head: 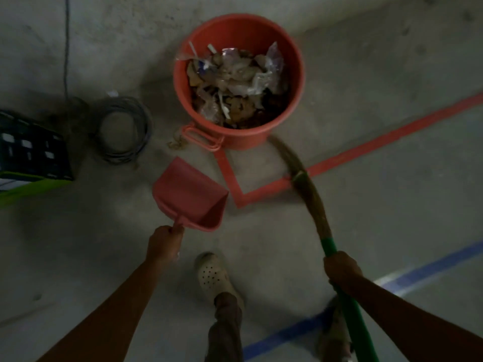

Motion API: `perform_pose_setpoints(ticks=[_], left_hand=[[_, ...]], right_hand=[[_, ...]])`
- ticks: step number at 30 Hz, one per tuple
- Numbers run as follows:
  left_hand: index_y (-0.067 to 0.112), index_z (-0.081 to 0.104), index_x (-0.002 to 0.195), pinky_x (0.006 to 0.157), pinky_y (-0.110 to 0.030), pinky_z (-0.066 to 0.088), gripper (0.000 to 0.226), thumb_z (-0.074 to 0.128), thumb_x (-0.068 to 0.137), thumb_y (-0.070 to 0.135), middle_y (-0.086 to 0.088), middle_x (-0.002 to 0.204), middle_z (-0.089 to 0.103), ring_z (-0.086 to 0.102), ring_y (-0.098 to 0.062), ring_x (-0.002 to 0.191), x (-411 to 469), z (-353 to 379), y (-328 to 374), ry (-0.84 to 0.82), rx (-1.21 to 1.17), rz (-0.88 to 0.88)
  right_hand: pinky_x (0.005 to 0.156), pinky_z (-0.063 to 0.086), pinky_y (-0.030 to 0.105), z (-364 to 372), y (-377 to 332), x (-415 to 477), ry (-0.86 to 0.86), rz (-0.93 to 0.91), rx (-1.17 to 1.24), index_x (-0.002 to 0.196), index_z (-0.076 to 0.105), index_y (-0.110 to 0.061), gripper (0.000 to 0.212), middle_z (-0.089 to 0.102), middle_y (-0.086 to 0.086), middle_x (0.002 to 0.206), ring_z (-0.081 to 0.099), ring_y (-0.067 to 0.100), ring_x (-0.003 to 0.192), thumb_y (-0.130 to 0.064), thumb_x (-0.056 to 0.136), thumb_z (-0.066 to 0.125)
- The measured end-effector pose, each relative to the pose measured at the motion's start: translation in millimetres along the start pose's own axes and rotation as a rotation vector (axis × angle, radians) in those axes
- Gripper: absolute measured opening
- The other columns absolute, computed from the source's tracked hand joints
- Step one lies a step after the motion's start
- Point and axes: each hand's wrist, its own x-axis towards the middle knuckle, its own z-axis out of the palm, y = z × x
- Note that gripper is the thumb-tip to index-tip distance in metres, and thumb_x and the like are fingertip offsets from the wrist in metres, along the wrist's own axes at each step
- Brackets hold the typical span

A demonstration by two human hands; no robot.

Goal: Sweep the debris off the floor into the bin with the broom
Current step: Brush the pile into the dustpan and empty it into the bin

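1. Gripping the dustpan (190, 197) handle, the left hand (164, 244) holds it near the bin (295, 74).
2. Right hand (342, 270) grips the broom (311, 194); bristles touch the bin's base.
3. Debris (235, 87) fills the bin.

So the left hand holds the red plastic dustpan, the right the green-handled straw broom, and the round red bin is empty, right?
Not empty: the head view shows the round red bin holding wrappers and debris. The left hand holds the red plastic dustpan, the right hand the green-handled straw broom.
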Motion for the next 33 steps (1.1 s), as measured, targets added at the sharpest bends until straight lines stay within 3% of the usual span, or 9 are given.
perform_pose_setpoints(ticks=[4, 9, 12, 15, 22, 26, 29, 33], left_hand=[[0.004, 0.058, 0.063, 0.061, -0.042, 0.053, 0.066, 0.052, 0.093, 0.063, -0.016, 0.063, 0.064, 0.058, -0.028, 0.055, -25, 34, 21, -0.028, -0.034, 0.005], [0.003, 0.059, 0.062, 0.067, -0.047, 0.055, 0.069, 0.048, 0.094, 0.063, -0.019, 0.067, 0.067, 0.064, -0.037, 0.065, -45, 53, 40, -0.058, -0.016, 0.038], [0.005, 0.057, 0.061, 0.065, -0.045, 0.054, 0.066, 0.050, 0.094, 0.061, -0.017, 0.065, 0.065, 0.059, -0.030, 0.060, -49, 48, 46, -0.070, -0.016, 0.046], [0.004, 0.056, 0.061, 0.063, -0.041, 0.052, 0.066, 0.048, 0.095, 0.060, -0.015, 0.064, 0.064, 0.058, -0.029, 0.058, -50, 35, 46, -0.060, -0.027, 0.038], [0.002, 0.058, 0.063, 0.052, -0.029, 0.044, 0.068, 0.049, 0.095, 0.061, -0.010, 0.054, 0.061, 0.056, -0.024, 0.044, -42, -25, 8, -0.002, -0.155, -0.047], [0.004, 0.059, 0.061, 0.060, -0.037, 0.054, 0.070, 0.047, 0.094, 0.065, -0.013, 0.055, 0.064, 0.065, -0.029, 0.052, -26, -58, -34, 0.105, -0.140, -0.121], [0.006, 0.061, 0.064, 0.070, -0.045, 0.056, 0.082, 0.037, 0.087, 0.080, -0.018, 0.064, 0.066, 0.068, -0.036, 0.066, -8, -83, -70, 0.179, -0.103, -0.157], [0.005, 0.061, 0.063, 0.065, -0.046, 0.056, 0.089, 0.028, 0.080, 0.086, -0.018, 0.061, 0.065, 0.066, -0.037, 0.062, 19, -108, -104, 0.243, -0.134, -0.154]], right_hand=[[0.076, 0.059, 0.040, -53, 60, 10, 0.039, 0.088, 0.059, 0.109, 0.054, -0.001, 0.028, 0.067, 0.014, 0.094, 0.069, 0.027, 0.082, -0.027, 0.100, 0.050], [0.064, 0.055, 0.034, -91, 87, -6, 0.178, 0.031, 0.061, 0.110, 0.050, -0.007, 0.028, 0.063, 0.007, 0.086, 0.066, 0.022, 0.072, -0.033, 0.102, 0.045], [0.055, 0.051, 0.029, -98, 77, -19, 0.154, -0.037, 0.017, 0.110, 0.049, -0.012, 0.026, 0.062, 0.005, 0.085, 0.065, 0.018, 0.068, -0.036, 0.102, 0.045], [0.057, 0.050, 0.030, -95, 58, -38, 0.110, -0.114, -0.038, 0.111, 0.047, -0.015, 0.025, 0.061, 0.003, 0.088, 0.064, 0.017, 0.071, -0.038, 0.102, 0.044], [0.069, 0.055, 0.028, -26, -15, -101, -0.063, -0.337, -0.208, 0.115, 0.051, -0.019, 0.027, 0.061, -0.003, 0.091, 0.063, 0.011, 0.078, -0.041, 0.100, 0.048], [0.065, 0.061, 0.033, 24, -87, -131, -0.115, -0.427, -0.137, 0.113, 0.054, -0.019, 0.027, 0.064, -0.001, 0.088, 0.067, 0.015, 0.072, -0.041, 0.098, 0.050], [0.060, 0.058, 0.031, 55, -157, -148, -0.145, -0.494, -0.088, 0.112, 0.055, -0.018, 0.027, 0.064, 0.001, 0.087, 0.066, 0.017, 0.070, -0.040, 0.098, 0.050], [0.058, 0.049, 0.027, 95, -245, -159, -0.112, -0.641, -0.120, 0.116, 0.055, -0.014, 0.032, 0.063, 0.002, 0.089, 0.063, 0.019, 0.073, -0.040, 0.099, 0.049]])
